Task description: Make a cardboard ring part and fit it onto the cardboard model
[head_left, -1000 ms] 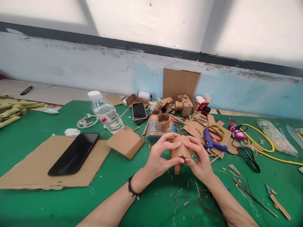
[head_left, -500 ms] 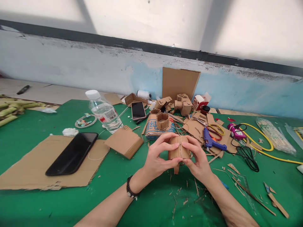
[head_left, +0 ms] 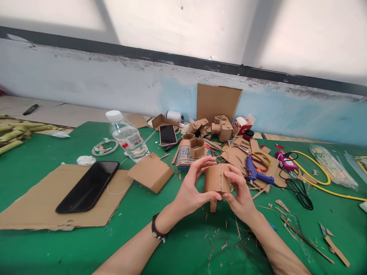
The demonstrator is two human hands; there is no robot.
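Between my two hands I hold a curved cardboard piece (head_left: 213, 178), rolled into a short tube with a seam running down its face. My left hand (head_left: 192, 186) grips its left side, thumb along the lower edge and fingers over the top, some of them raised. On the opposite side my right hand (head_left: 239, 191) has its fingertips near the seam and its thumb at the lower edge. A small cardboard strip (head_left: 213, 206) sticks out below the piece. Just beyond lie cardboard rings (head_left: 197, 148) on a printed cardboard piece (head_left: 183, 154).
A blue glue gun (head_left: 258, 172) and scissors (head_left: 262, 158) lie to the right among cardboard scraps. On the left are a water bottle (head_left: 129, 137), a folded cardboard block (head_left: 151, 172) and a black phone (head_left: 87, 187). A cardboard camera model (head_left: 222, 128) stands at the back.
My left fingers have lifted off the face of the cardboard piece, showing more of its surface. The right fingers have shifted slightly away from the seam. The piece stays in about the same place.
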